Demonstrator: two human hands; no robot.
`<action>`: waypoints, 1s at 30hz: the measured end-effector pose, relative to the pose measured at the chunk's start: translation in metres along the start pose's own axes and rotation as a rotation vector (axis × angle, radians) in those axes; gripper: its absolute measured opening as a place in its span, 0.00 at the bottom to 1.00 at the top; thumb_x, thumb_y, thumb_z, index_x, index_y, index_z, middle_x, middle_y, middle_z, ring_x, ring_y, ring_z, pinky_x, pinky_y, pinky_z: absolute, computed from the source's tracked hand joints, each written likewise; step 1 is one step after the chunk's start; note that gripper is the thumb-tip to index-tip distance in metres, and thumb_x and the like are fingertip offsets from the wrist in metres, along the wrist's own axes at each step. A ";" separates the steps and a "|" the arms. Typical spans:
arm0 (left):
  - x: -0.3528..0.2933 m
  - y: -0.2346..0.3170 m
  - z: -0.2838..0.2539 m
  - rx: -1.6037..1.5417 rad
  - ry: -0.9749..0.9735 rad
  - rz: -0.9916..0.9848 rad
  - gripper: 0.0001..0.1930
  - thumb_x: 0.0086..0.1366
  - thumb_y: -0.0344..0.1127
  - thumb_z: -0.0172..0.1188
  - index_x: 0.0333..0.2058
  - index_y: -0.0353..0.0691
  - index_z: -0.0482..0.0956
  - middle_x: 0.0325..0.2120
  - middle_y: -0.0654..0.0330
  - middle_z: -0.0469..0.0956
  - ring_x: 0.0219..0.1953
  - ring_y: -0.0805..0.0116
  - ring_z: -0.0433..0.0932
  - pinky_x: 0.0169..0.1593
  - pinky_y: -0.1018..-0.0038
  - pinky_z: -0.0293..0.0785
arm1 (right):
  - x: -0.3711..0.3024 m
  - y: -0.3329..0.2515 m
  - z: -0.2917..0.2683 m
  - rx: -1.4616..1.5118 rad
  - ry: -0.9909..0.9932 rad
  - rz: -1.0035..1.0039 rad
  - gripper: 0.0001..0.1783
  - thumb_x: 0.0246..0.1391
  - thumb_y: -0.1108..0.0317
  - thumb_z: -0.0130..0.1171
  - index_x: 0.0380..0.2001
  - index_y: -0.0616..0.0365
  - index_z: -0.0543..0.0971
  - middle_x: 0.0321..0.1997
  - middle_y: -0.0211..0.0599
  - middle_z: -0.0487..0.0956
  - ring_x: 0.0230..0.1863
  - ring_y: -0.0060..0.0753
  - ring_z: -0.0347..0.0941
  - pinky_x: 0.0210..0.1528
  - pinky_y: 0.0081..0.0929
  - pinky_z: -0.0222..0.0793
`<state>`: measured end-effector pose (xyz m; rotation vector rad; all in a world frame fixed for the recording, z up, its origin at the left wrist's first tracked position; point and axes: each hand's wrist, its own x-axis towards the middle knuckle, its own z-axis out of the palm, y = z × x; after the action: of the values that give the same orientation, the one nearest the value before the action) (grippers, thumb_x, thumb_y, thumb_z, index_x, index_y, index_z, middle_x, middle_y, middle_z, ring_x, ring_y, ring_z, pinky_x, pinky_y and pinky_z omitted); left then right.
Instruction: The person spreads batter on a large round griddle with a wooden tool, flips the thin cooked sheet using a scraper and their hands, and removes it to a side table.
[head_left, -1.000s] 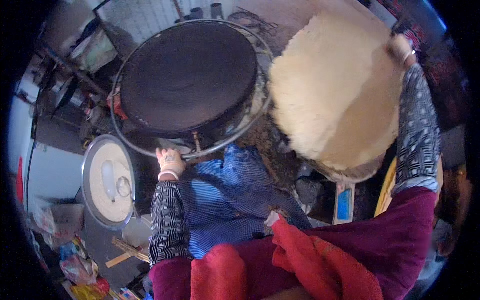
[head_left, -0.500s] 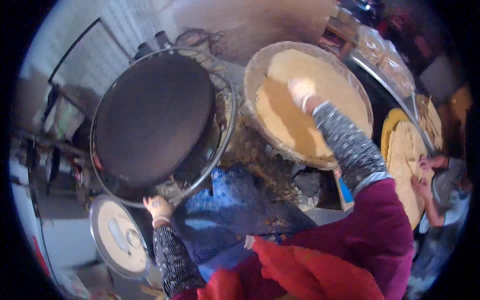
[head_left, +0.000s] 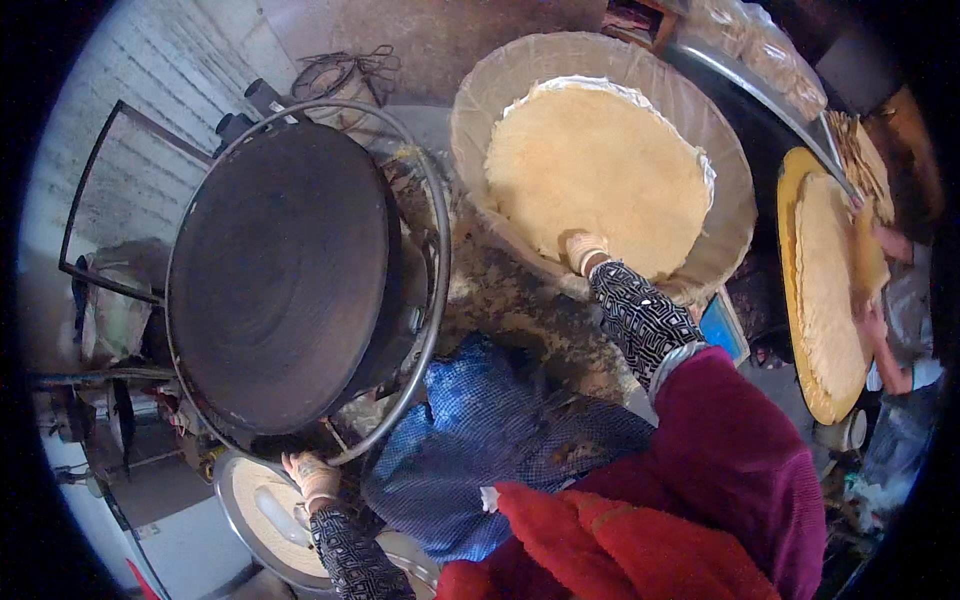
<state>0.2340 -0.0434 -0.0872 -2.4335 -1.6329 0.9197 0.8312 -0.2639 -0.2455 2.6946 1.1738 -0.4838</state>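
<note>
Corrugated wall panels (head_left: 170, 130) stand far left, behind a black griddle (head_left: 285, 270) circled by a metal ring (head_left: 441, 250). Between that ring and a wide, film-lined basket (head_left: 725, 140) on the right runs a gap of crumb-strewn surface. At the near side, a blue checked cloth (head_left: 480, 430) fills the space. The large round flatbread (head_left: 600, 165) lies inside the basket, with a broad band of sloping wall beyond its far edge; it is pale tan, grainy and flat, with white lining along its far and right edges. The right hand (head_left: 586, 252) is partly curled at its near edge; I cannot tell whether the fingers pinch it. The left hand (head_left: 312, 475) bends its fingers at the ring's near edge, how tightly I cannot tell.
</note>
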 end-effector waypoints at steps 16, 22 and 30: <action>-0.049 0.169 -0.063 -0.329 0.312 0.119 0.27 0.56 0.52 0.62 0.45 0.35 0.76 0.33 0.51 0.81 0.39 0.51 0.79 0.44 0.56 0.70 | -0.111 -0.133 -0.061 0.926 0.361 -0.452 0.16 0.57 0.56 0.57 0.38 0.58 0.78 0.28 0.49 0.78 0.30 0.47 0.76 0.36 0.37 0.72; -0.131 0.142 -0.043 -0.533 0.413 0.417 0.34 0.60 0.48 0.58 0.59 0.33 0.62 0.57 0.46 0.64 0.61 0.48 0.60 0.66 0.50 0.48 | -0.082 -0.237 0.080 1.774 -0.522 -0.033 0.16 0.60 0.59 0.53 0.47 0.55 0.74 0.41 0.36 0.78 0.38 0.40 0.77 0.36 0.39 0.72; -0.164 0.057 0.079 -0.534 0.135 -0.228 0.33 0.58 0.53 0.58 0.59 0.40 0.67 0.60 0.46 0.60 0.62 0.41 0.56 0.62 0.49 0.56 | -0.025 -0.339 0.114 1.846 -0.502 0.194 0.23 0.67 0.50 0.37 0.60 0.45 0.64 0.62 0.36 0.66 0.62 0.41 0.63 0.57 0.52 0.64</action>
<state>0.1985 -0.2298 -0.1018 -2.4492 -2.2701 0.3023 0.5402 -0.0823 -0.3492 3.0448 0.0278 -3.0989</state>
